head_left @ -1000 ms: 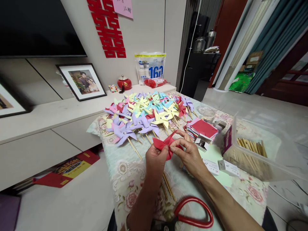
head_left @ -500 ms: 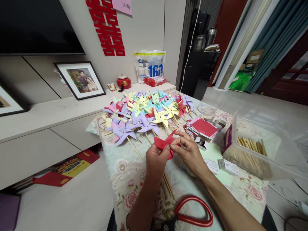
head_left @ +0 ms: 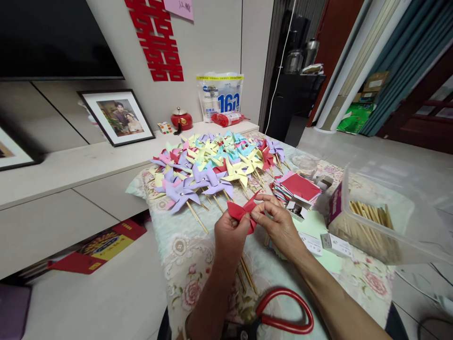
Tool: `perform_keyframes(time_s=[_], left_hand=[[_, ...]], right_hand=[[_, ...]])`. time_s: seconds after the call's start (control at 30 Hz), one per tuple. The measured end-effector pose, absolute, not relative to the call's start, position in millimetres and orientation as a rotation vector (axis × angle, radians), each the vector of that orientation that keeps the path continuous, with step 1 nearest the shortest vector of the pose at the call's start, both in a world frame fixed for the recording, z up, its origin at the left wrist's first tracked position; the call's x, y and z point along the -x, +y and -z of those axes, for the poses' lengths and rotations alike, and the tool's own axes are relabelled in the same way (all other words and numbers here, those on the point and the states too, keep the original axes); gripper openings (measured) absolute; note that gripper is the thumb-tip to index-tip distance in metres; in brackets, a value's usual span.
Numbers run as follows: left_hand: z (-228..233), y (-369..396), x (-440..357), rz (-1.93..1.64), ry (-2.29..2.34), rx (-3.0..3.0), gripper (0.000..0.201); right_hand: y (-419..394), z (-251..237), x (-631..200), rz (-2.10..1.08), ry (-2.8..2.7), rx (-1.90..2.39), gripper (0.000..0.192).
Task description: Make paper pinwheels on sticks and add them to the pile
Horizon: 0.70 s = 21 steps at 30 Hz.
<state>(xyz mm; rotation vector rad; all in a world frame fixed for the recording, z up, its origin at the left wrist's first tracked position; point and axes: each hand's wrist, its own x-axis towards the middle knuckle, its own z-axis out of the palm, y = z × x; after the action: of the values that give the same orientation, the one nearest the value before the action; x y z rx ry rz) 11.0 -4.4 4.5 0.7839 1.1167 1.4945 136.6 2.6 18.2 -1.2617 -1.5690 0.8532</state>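
Nearest, below the red paper pinwheel [head_left: 244, 210], lie red-handled scissors [head_left: 286, 326] partly cut off by the edge of the view, and between them and the pinwheel a few wooden sticks [head_left: 248, 275] rest on the floral tablecloth [head_left: 191, 264]. The pinwheel itself is held up above the cloth: the left hand [head_left: 231, 233] grips it from its left side, thumb pressed near the centre and the other fingers mostly hidden, while the right hand [head_left: 278, 224] closes on it from its right side, thumb and forefinger pinched just beside the centre; anything between those fingertips is too small to make out. To the right of the pinwheel, small white boxes [head_left: 337, 244] sit on pale green paper [head_left: 314, 224], with a clear plastic bin [head_left: 368, 241] of sticks farther right. Beyond the pinwheel on its right is a stack of coloured paper squares [head_left: 300, 186], red uppermost; beyond it to the left spreads a crowd of stick-mounted pinwheels [head_left: 212, 163], purple, yellow, blue, pink and red. Well behind the pinwheel, a framed photo [head_left: 120, 115], a red lidded pot [head_left: 182, 120] and a clear bag [head_left: 219, 97] marked 160 stand on a pale shelf [head_left: 71, 172]
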Motion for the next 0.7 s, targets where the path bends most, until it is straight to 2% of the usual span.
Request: perform_keyframes(time_s=[0.4, 0.57, 0.7], left_hand=[[2.8, -6.0, -10.7, -1.483, 1.176, -0.892, 0.011], [2.9, -4.7, -10.3, -1.479, 1.13, -0.868, 0.01], [-2.1, -4.6, -11.2, -1.472, 1.075, -0.802, 0.013]], right_hand=[[0.7, -19.9, -134.5, -0.869, -1.554, 1.279, 0.019], [0.4, -20.4, -131.9, -1.057, -1.398, 1.226, 0.016], [1.5, -17.0, -130.6, -1.225, -1.194, 1.178, 0.029]])
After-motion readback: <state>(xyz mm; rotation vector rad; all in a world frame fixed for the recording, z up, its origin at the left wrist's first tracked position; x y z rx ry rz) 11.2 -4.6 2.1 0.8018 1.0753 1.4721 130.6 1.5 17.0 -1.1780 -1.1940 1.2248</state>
